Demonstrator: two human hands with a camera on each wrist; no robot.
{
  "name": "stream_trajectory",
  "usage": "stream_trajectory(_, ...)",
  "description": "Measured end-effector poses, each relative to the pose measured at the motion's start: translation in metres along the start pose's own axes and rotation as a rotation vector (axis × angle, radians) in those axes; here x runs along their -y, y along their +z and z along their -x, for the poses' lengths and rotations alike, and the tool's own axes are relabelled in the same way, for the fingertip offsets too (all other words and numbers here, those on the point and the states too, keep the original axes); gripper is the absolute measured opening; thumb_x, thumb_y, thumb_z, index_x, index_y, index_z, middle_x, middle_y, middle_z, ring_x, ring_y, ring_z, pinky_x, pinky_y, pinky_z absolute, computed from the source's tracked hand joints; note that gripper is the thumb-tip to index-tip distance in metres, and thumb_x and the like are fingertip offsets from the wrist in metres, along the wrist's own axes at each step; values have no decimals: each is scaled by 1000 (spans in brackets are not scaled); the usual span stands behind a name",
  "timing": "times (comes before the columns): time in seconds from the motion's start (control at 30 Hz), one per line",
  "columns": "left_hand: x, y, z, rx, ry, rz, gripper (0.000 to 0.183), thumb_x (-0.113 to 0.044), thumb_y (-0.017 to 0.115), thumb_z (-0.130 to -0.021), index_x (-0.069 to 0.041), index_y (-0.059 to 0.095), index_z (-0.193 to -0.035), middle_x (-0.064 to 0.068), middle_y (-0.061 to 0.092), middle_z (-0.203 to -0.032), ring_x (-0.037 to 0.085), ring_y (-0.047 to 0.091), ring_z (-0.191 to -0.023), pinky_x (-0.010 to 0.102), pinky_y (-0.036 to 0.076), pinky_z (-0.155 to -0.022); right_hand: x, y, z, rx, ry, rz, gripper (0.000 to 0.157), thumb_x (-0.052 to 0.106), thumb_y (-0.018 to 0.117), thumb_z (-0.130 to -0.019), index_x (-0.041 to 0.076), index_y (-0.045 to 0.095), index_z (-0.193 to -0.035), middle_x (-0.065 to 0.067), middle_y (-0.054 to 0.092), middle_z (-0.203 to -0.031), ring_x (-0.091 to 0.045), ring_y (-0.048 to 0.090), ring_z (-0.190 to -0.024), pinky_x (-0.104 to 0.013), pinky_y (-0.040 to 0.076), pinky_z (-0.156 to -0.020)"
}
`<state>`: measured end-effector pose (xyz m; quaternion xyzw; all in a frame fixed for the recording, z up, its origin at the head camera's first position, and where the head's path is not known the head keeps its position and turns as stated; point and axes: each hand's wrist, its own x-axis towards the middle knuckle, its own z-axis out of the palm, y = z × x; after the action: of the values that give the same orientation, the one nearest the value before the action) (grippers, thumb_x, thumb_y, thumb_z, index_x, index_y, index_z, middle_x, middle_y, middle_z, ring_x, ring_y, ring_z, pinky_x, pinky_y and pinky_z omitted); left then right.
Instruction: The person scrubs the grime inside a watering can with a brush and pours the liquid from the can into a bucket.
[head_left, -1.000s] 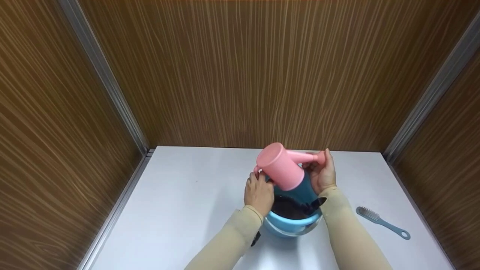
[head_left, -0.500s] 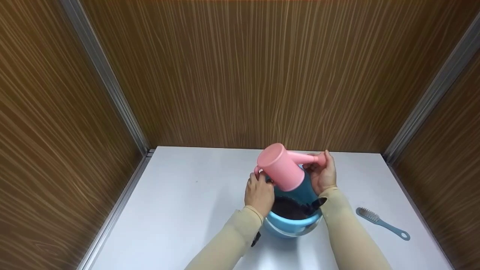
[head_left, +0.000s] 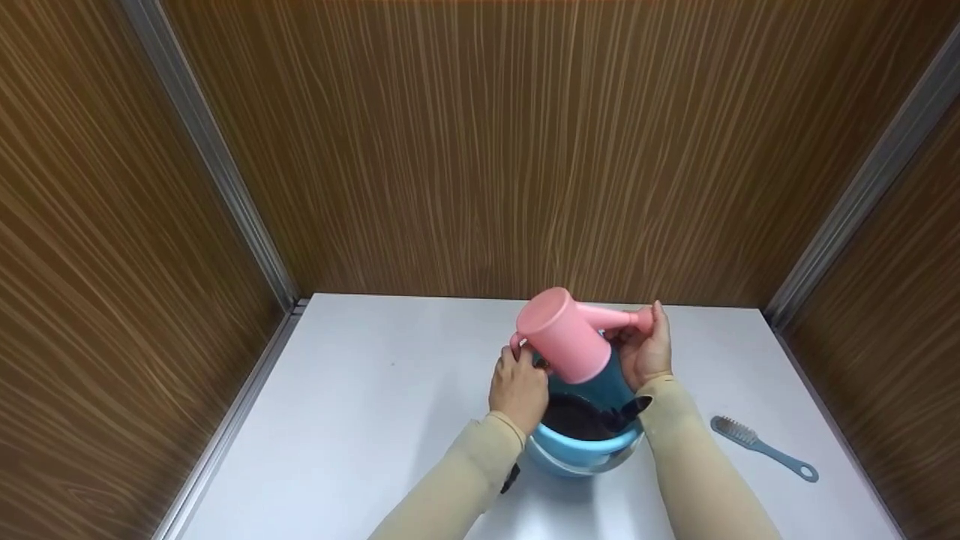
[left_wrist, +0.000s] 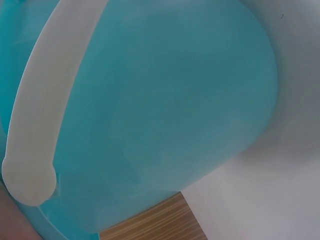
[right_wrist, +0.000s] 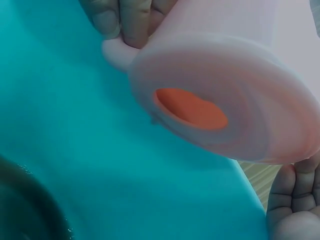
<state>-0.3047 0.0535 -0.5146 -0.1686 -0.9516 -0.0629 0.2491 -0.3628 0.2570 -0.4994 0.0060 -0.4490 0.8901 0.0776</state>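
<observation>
A pink watering can [head_left: 566,341] is held tilted over a light blue bucket [head_left: 581,450], its base turned up and its mouth facing down. My left hand [head_left: 519,388] grips its handle [right_wrist: 119,52]. My right hand [head_left: 646,352] holds the spout near its flared end, thumb up beside it and fingers behind. The can's oval opening [right_wrist: 192,110] shows orange inside in the right wrist view. Something dark with small glints [right_wrist: 30,205] lies in the bucket; I cannot tell what it is. The left wrist view shows the bucket's outer wall [left_wrist: 170,100] and white bail handle [left_wrist: 47,105].
A blue-grey brush [head_left: 765,448] with its bristles up lies on the white table [head_left: 360,420], right of my right forearm. Wood-grain panels [head_left: 480,150] enclose the table at the back and both sides. Black gear sits at each wrist.
Almost nothing differs. Both hands keep the watering can tilted over the bucket, with only a very slight shift in the view.
</observation>
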Motion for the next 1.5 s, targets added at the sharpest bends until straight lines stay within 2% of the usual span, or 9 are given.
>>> stream_trajectory(0.13,0,0,-1,12,-1,-20,28,-28,57,-97,-10,77,-89,6,55,-117,26,49,-94,36,48,-79,0,-1,-1,19,2,-20,67,58,30,-99,11,60,-62,-5,63,-67,-21,54,-67,-33,44,-69)
stream_trajectory(0.33,0,0,0,-44,-3,0,26,-26,59,-95,-11,78,-84,6,57,-115,26,46,-87,37,46,-74,0,-1,-2,8,-8,-15,64,47,29,-102,11,64,-64,-5,64,-66,-21,55,-65,-33,45,-68)
stream_trajectory(0.6,1,0,1,-49,5,2,29,-29,58,-96,-11,78,-87,7,56,-114,26,47,-88,37,47,-73,-2,-1,-4,-14,-37,-7,65,38,23,-103,8,67,-65,-6,64,-63,-21,55,-62,-33,44,-65)
stream_trajectory(1.17,0,2,0,-83,38,-20,29,-29,58,-95,-10,78,-85,8,57,-113,27,48,-87,38,47,-72,0,-1,-3,-38,-17,-35,64,38,24,-103,9,66,-65,-5,64,-62,-20,55,-62,-33,45,-66)
stream_trajectory(1.33,1,3,-1,-72,38,-5,30,-30,57,-96,-11,78,-88,7,56,-112,26,47,-87,37,46,-72,0,-2,-2,-20,-40,-30,66,39,21,-103,9,67,-66,-5,65,-63,-20,56,-62,-33,45,-65)
stream_trajectory(1.5,1,3,0,-45,33,14,30,-31,55,-97,-12,77,-90,7,55,-111,26,46,-87,38,46,-72,0,-2,-1,-5,-54,-8,66,46,25,-103,11,63,-63,-4,63,-65,-20,54,-64,-33,45,-65)
